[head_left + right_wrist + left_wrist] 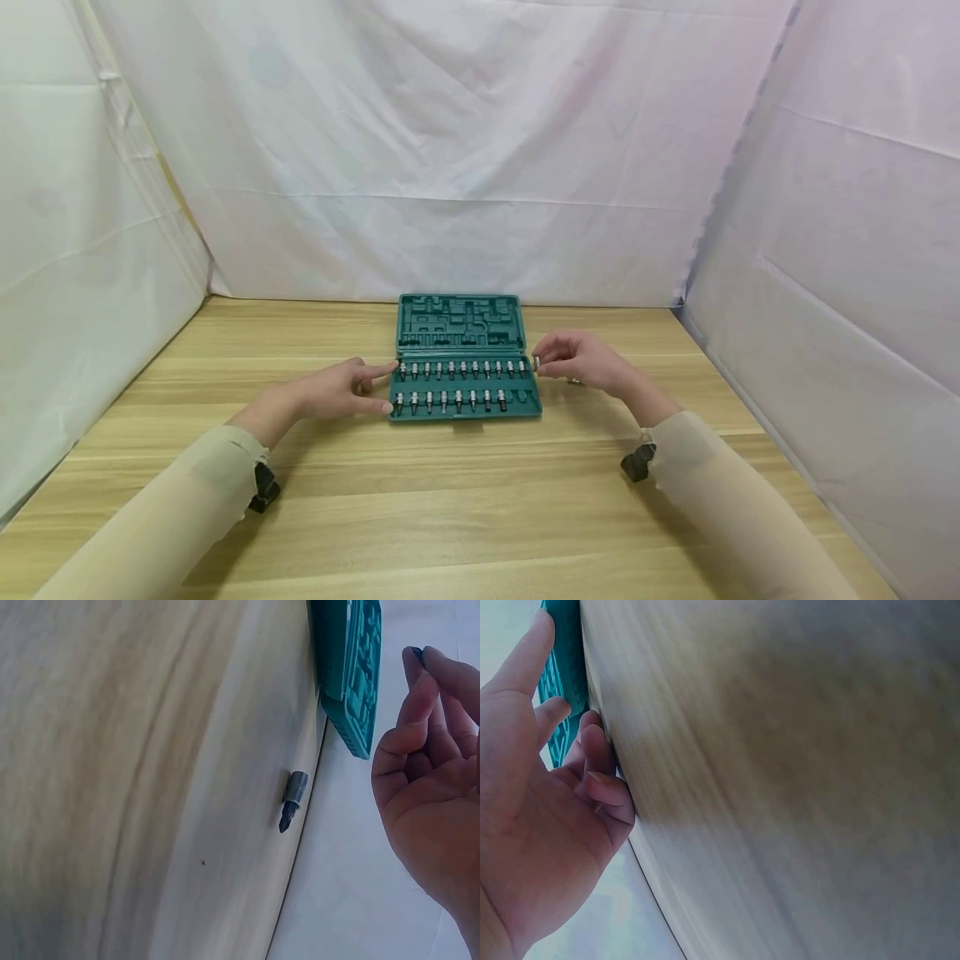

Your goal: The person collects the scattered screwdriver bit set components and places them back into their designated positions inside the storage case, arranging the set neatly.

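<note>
A green plastic case (465, 382) lies unfolded on the table, its near half holding two rows of bit sockets (458, 400). Bare green slots show at the right end of the front row. My left hand (333, 390) touches the case's left edge with thumb and index finger extended; the other fingers curl inward in the left wrist view. Thumb and fingertips of my right hand (577, 360) pinch a small metal bit socket (536, 363) beside the case's right edge. It is mostly hidden by fingertips in the right wrist view. Another bit socket (295, 796), with a dark cross-shaped tip, lies on the table below that hand.
The case's raised-pattern lid (461, 322) lies open toward the back. Wood-grain table (420, 508) surrounds the case. White cloth walls (450, 150) enclose the table at the back and both sides.
</note>
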`<state>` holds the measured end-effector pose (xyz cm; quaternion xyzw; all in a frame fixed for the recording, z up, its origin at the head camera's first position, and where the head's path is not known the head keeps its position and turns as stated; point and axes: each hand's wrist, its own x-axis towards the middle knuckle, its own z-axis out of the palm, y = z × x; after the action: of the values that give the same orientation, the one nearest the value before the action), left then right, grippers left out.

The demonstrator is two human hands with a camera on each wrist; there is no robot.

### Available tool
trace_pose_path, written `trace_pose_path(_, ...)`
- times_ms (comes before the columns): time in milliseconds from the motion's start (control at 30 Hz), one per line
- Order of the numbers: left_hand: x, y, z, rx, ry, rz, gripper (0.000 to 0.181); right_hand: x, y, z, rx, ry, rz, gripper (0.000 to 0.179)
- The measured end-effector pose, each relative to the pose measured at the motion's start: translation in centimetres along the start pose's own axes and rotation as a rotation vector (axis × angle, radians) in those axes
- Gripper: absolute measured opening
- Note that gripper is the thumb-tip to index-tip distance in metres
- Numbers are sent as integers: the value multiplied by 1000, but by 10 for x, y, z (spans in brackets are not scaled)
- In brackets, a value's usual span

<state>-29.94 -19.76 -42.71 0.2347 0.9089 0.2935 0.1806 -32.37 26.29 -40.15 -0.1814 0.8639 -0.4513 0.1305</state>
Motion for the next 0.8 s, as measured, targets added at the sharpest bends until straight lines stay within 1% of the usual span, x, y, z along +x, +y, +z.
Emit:
trace_pose_path(200, 0, 0, 0, 0, 3, -6, 90, 0, -4, 8, -19, -33, -3, 28)
trace_pose_path(433, 1, -1, 0, 3, 5, -1, 90, 5, 0, 15, -78, -51, -46, 24)
trace_pose_path(667, 1, -1, 1, 6, -1, 3, 90, 9, 1, 22, -187, -81, -25, 22)
trace_pose_path(800, 0, -1, 0, 4, 0, 2, 90, 12, -3, 27, -234, -103, -12, 20)
